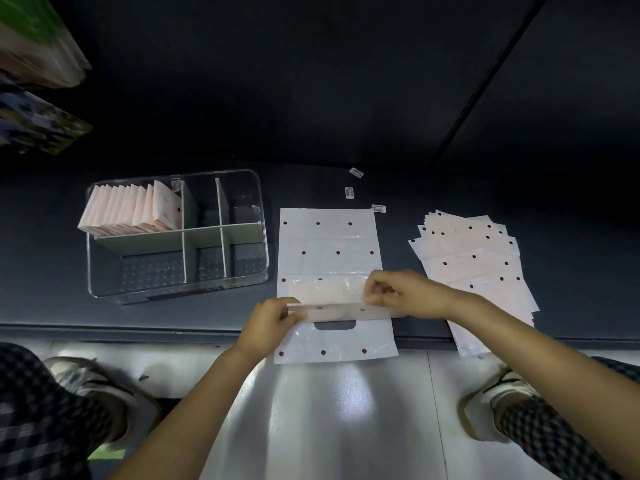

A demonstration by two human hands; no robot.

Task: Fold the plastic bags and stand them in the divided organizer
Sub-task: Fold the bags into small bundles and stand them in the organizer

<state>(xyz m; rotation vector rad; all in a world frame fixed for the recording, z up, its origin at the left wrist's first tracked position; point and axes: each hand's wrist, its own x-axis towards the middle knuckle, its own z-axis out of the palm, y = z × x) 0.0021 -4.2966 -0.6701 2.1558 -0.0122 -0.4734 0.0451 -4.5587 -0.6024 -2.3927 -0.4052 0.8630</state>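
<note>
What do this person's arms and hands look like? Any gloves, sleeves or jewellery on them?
Both arms are bare from the bottom of the picture to the fingers: no sleeves show, and no gloves. The left hand and the right hand carry no ring, watch or bracelet that I can see. The only clothing in view is lower down: dark checked trousers and pale shoes.

Both hands, left (pixel 268 320) and right (pixel 403 292), pinch a dotted bag (pixel 329 244) mid-fold. Folded bags (pixel 131 211) stand in organizer (pixel 242 285), back-left compartment. Flat stack (pixel 478 258) right.
</note>
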